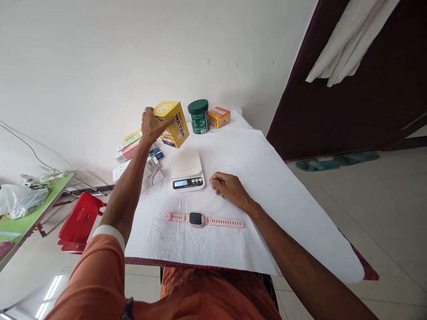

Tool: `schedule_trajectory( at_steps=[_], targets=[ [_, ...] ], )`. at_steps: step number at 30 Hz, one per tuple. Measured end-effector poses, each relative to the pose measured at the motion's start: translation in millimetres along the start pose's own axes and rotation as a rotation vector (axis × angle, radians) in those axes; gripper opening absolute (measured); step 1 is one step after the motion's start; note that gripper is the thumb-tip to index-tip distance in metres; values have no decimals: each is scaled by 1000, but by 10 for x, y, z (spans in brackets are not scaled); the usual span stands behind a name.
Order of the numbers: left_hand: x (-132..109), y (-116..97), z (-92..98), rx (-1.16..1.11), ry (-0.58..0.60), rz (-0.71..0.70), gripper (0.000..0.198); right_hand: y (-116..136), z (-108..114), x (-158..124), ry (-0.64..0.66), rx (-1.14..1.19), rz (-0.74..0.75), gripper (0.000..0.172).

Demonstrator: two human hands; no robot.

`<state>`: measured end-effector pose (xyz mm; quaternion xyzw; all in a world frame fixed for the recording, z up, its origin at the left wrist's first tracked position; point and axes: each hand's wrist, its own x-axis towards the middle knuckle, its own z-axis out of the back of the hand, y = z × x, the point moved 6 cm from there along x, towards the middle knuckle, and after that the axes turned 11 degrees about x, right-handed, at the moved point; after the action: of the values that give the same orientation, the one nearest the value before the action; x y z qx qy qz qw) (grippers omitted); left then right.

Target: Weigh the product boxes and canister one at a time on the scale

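Note:
My left hand grips a yellow box marked "WATER", thumb on its front side and fingers round the far left edge. The box is tilted, behind the white kitchen scale; whether its base touches the table is unclear. Nothing lies on the scale's platform, and its display is lit with small digits. Just right of the scale, my right hand rests on the tablecloth with fingers curled in and nothing visible in them. Nearer to me a smartwatch with a pink strap lies stretched out flat.
A green lidded tub and a small orange box stand at the back. Several flat boxes are piled at the left, partly behind my forearm. A red chair and a green table are farther left.

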<state>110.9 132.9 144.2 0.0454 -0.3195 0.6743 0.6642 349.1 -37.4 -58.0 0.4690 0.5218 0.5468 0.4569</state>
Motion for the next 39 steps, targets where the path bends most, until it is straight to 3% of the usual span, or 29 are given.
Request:
schedule_trajectory(
  at_steps=[4,9,12,16,19,23,27,30,35,39],
  targets=[
    [278,125,-252,46,39,36,76,-14,6,-2,12,8,-1,23],
    [268,414,-570,96,128,168,76,-43,2,21,6,8,15,23],
    [268,571,-633,98,168,233,80,-36,-4,25,1,-8,17,22],
    [383,613,-628,174,333,264,96,-3,-1,10,-4,-1,27,22],
    [532,418,-526,281,330,189,112,17,3,-1,-2,-2,30,22],
    [663,-126,-534,270,259,-7,116,23,0,-2,14,2,43,21],
    [658,-677,-904,196,319,-111,124,-45,-9,22,28,33,44,20],
    [642,-949,-1270,128,374,-117,125,-94,-9,45,20,27,71,19],
    [682,-1082,-1687,42,385,-65,113,-99,-12,58,15,-13,88,18],
    [732,-1047,-1803,54,324,4,94,-72,-12,64,0,-49,87,19]
  ],
)
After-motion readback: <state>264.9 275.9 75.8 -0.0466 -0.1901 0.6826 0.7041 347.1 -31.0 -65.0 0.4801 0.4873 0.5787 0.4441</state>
